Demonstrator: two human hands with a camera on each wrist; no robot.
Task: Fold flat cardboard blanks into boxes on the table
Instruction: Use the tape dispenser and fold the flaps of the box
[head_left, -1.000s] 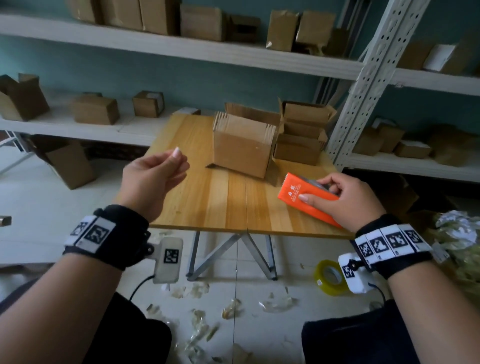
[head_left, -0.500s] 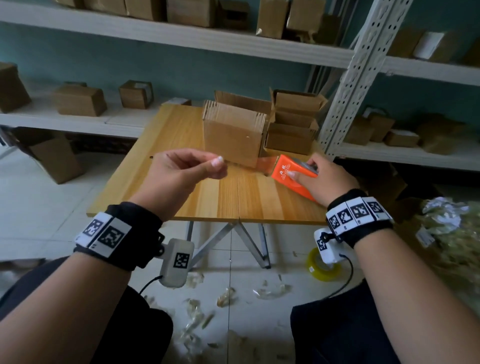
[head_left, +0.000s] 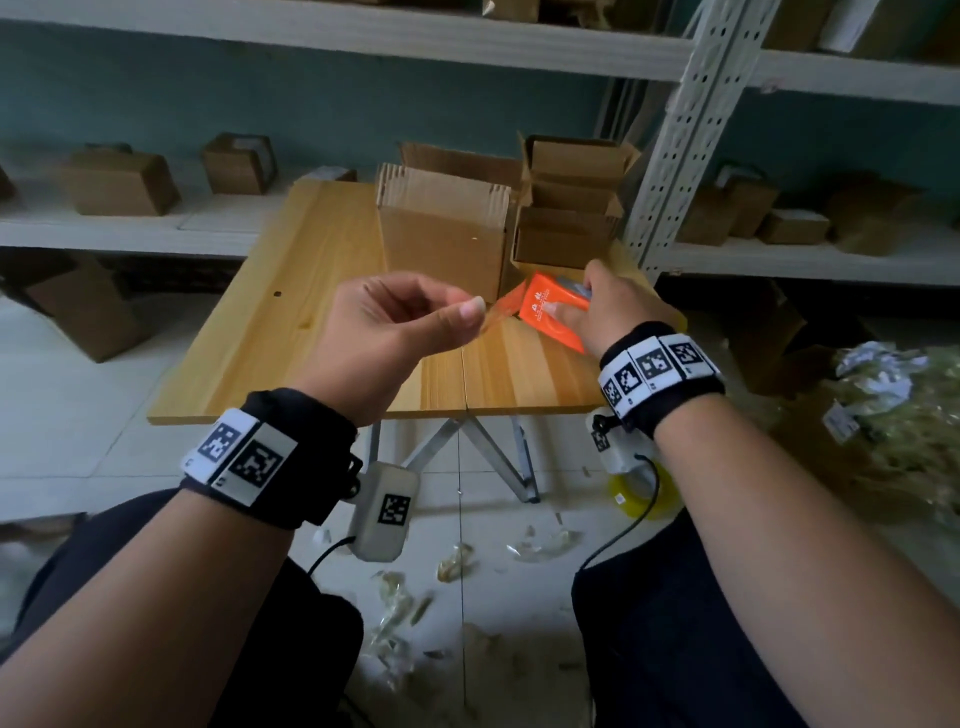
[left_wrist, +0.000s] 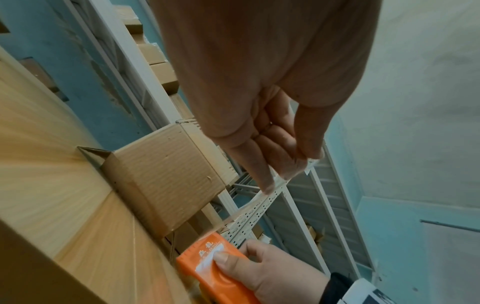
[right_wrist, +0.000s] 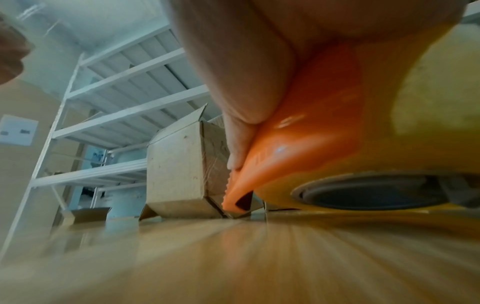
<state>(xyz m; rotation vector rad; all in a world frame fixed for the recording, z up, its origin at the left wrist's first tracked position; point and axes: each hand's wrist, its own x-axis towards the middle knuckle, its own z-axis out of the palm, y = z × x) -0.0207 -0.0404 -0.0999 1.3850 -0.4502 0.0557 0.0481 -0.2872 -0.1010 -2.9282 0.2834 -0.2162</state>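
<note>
My right hand (head_left: 602, 312) grips an orange tape dispenser (head_left: 550, 312) low over the right side of the wooden table (head_left: 322, 280). Seen from the right wrist, the dispenser (right_wrist: 306, 127) hangs just above the tabletop with its yellowish tape roll (right_wrist: 415, 115) beside my palm. My left hand (head_left: 415, 322) pinches the free end of a clear tape strip (head_left: 498, 312) that runs to the dispenser's mouth. In the left wrist view the tape strip (left_wrist: 249, 207) stretches from my fingertips (left_wrist: 291, 168) down to the dispenser (left_wrist: 215, 265). A stack of flat cardboard blanks (head_left: 441, 234) stands upright behind both hands.
Open folded boxes (head_left: 566, 208) are piled at the table's back right, beside a white perforated shelf post (head_left: 675, 130). Shelves with more boxes (head_left: 124, 182) line the wall. A yellow tape roll (head_left: 644, 493) and tape scraps (head_left: 405, 603) lie on the floor under the table.
My left hand moved right, took hold of the tape end and drew out a short strip. The right hand carried the dispenser forward toward the boxes.
</note>
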